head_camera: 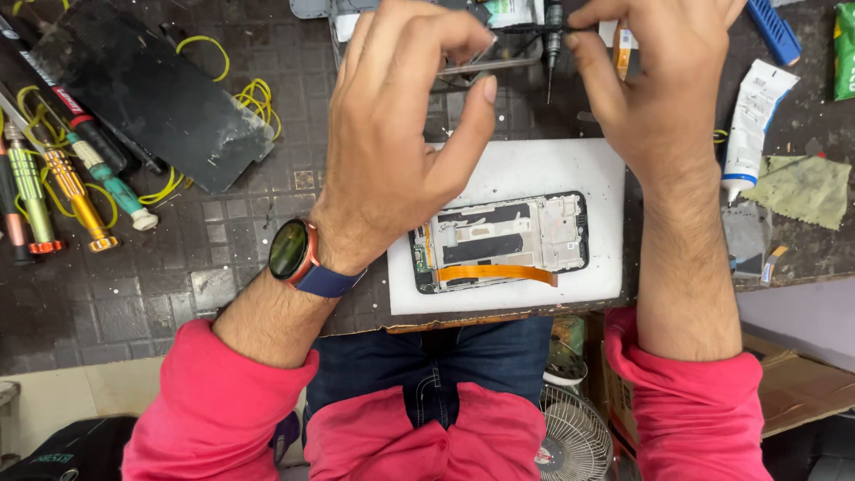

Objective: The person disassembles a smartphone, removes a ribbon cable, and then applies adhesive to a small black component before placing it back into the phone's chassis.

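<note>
1. Both hands hover high, above the far edge of the white mat [588, 169].
2. Left hand [401, 134] and right hand [663, 89] pinch a thin dark strip [527, 29] between them, its long axis left-right.
3. Opened phone frame [499, 242] lies below on the mat, lengthwise left-right, slightly nearer the left hand.
4. Screwdrivers [53, 191] lie well left.

One head-worn view — looking steeply down, close over the workbench [178, 294]; the bench fills the upper frame, the person's lap the lower centre.
</note>
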